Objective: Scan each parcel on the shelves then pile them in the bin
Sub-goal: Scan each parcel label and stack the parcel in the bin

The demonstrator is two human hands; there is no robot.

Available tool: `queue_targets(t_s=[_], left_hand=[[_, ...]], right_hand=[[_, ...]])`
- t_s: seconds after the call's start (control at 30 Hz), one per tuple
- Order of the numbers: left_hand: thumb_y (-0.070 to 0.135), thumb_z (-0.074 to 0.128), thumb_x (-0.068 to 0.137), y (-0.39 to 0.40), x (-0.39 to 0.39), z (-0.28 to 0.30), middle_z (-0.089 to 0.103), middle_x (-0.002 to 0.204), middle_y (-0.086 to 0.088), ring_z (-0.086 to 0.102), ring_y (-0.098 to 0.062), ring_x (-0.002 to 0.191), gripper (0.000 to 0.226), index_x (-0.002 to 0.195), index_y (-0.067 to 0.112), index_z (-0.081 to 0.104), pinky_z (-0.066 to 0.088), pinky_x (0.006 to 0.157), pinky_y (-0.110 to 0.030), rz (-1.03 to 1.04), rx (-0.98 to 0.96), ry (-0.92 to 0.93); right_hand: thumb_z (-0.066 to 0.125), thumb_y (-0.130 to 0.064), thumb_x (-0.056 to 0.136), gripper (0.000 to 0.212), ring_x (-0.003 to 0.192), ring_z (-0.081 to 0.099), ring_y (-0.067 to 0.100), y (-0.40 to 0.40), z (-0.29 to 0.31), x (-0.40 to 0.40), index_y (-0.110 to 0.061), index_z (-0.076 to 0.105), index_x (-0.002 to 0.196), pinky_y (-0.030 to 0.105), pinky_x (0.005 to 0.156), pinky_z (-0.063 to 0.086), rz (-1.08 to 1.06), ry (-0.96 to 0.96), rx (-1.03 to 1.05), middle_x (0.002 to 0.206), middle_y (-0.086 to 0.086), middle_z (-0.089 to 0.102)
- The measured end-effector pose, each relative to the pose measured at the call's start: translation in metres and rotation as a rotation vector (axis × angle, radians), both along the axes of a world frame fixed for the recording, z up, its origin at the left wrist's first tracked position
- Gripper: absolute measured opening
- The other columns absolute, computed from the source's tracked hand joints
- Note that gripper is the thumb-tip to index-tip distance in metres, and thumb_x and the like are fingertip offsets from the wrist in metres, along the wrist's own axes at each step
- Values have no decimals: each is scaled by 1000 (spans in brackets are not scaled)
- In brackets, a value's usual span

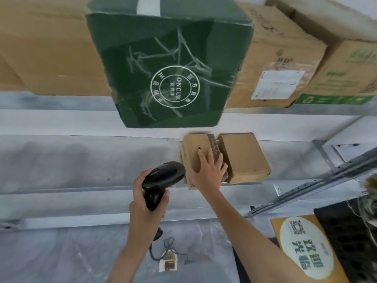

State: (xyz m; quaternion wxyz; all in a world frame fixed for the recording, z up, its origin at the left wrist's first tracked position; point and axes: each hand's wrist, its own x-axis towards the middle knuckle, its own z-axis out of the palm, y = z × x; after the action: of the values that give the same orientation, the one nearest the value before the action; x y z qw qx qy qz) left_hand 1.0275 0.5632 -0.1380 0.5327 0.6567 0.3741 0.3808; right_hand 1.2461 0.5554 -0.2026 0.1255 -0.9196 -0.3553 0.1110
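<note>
Nearest, at about 6 o'clock, a white power strip [168,261] lies on the grey floor with a dark cable [161,245] running up from it. At 4 o'clock an orange mat [285,237] bears a white oval with printed characters.

Just above centre-bottom, the left hand [145,203] grips the handle of a black handheld barcode scanner [162,181], fingers curled round it, the scanner's head pointing toward 1 o'clock at the small parcel.

Just beside it, toward 3 o'clock from the scanner, the right hand [210,172] lies flat with straight, spread fingers on top of a small brown cardboard parcel [193,149] that sits on the grey metal shelf [81,160]. A second small cardboard parcel [243,158] stands touching it on its 3 o'clock side.

Farther off, on the upper shelf at 12 o'clock, a dark green box [163,64] with a white round stamp and chalk scribbles juts forward. A large plain carton [47,48] sits at 10 o'clock; at 2 o'clock a brown carton [279,58] with a white shipping label, and beyond it a carton with green print [346,74].
</note>
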Motion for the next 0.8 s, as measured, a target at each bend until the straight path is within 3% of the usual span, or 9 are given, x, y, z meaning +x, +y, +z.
queue_targets(t_s=[0.1,0.17,0.23,0.3,0.4,0.47,0.6,0.67,0.8], left_hand=[[3,70,93,12,-8,-1,69,81,3,58,-17,49,72,126,60,42,52,51,-24,40,6,-6],[0,69,93,20,-11,0,69,79,1,58,-18,48,75,126,61,42,51,49,-25,64,15,-16],[-2,68,92,27,-12,0,69,78,2,58,-18,47,76,126,61,41,51,48,-25,88,22,-28],[-3,68,92,33,-13,0,68,75,1,57,-18,46,77,126,60,41,50,47,-26,107,29,-37],[-3,68,92,40,-13,-1,67,72,0,57,-20,46,76,126,59,41,50,47,-27,121,32,-50],[-3,67,92,42,-10,0,68,75,0,57,-20,47,75,125,60,41,50,47,-27,123,28,-62],[-4,67,93,42,-4,2,68,77,0,57,-17,48,77,124,62,41,49,48,-24,110,45,-67],[-3,67,93,41,-2,4,68,76,0,57,-17,48,77,123,63,41,50,48,-23,99,54,-65],[-2,68,92,38,1,5,69,80,2,58,-16,49,78,124,64,41,51,50,-23,79,75,-52]], right_hand=[[53,-59,92,61,152,11,35,9,6,-10,-41,39,149,59,121,7,-45,114,186,166,-6,23],[61,-49,91,57,145,32,29,13,10,-14,-37,48,145,57,119,25,-105,322,381,158,-9,38],[63,-39,93,52,125,54,21,13,14,-16,-32,52,144,45,102,50,-166,536,565,144,-10,54],[59,-30,98,47,108,61,15,11,20,-13,-28,52,144,23,79,54,-183,608,604,130,-8,63],[47,-18,99,43,99,63,18,9,28,-2,-22,48,142,21,69,53,-129,467,517,121,-2,65],[43,-16,100,56,115,59,24,10,33,4,-22,32,154,39,86,58,-47,229,368,147,3,50],[31,-50,105,63,148,20,47,19,34,2,-33,7,161,56,117,30,90,-55,-26,170,4,1],[26,-64,101,69,150,7,50,22,27,0,-37,5,160,59,118,20,103,-72,-122,170,4,-4],[25,-63,100,64,147,16,48,22,16,-2,-40,11,159,58,114,28,62,-122,-96,170,0,4]])
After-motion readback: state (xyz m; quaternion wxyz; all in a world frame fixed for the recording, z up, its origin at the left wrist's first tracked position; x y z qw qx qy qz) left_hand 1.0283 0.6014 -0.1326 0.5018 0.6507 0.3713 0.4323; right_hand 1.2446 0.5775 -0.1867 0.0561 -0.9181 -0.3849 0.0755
